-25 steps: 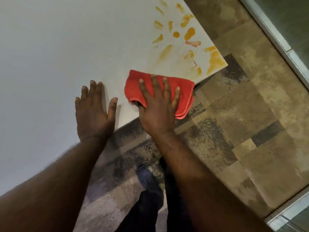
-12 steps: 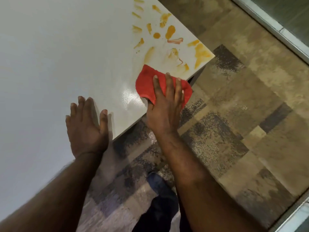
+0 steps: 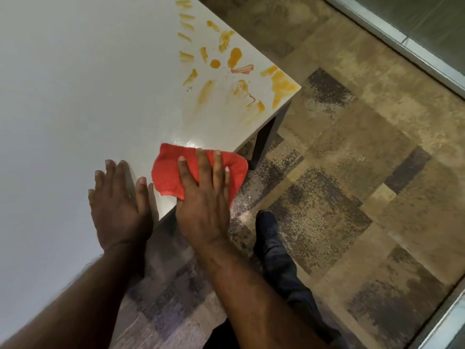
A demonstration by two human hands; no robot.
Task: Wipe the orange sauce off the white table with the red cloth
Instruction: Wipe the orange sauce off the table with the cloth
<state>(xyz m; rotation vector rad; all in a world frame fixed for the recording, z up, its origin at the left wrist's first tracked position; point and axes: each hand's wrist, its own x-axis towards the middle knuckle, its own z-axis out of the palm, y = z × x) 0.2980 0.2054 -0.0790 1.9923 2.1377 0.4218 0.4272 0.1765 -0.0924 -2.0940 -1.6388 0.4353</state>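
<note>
The table (image 3: 75,96) is a plain white slab with a faint sheen, seen at a slant so that one corner juts toward the right. Under that corner a dark leg (image 3: 264,144) drops to the floor (image 3: 352,172), which is patchwork carpet in tan, olive and charcoal blocks. Along the right side runs a pale metal rail (image 3: 402,44) with what looks like glass beyond it, though the view there is too dim to be sure.

The sauce (image 3: 234,57) lies in orange dabs and streaks spread over the table's corner, thickest right at the tip, with one reddish squiggle among them. A thin smeared film fans from the dabs toward the near edge.

The cloth (image 3: 171,172) sits crumpled on the near edge of the table, short of the corner and clear of the main dabs, its right part hanging past the edge. The right hand (image 3: 203,197) presses on it, fingers splayed flat over the fabric, the thumb tucked under the cloth's near side. The left hand (image 3: 118,207) lies just beside it, palm down on the bare table at the same edge, fingers extended, gripping nothing.

Below, a dark shoe (image 3: 266,225) and trouser leg stand on the carpet.

No brand, label or writing is readable anywhere.
</note>
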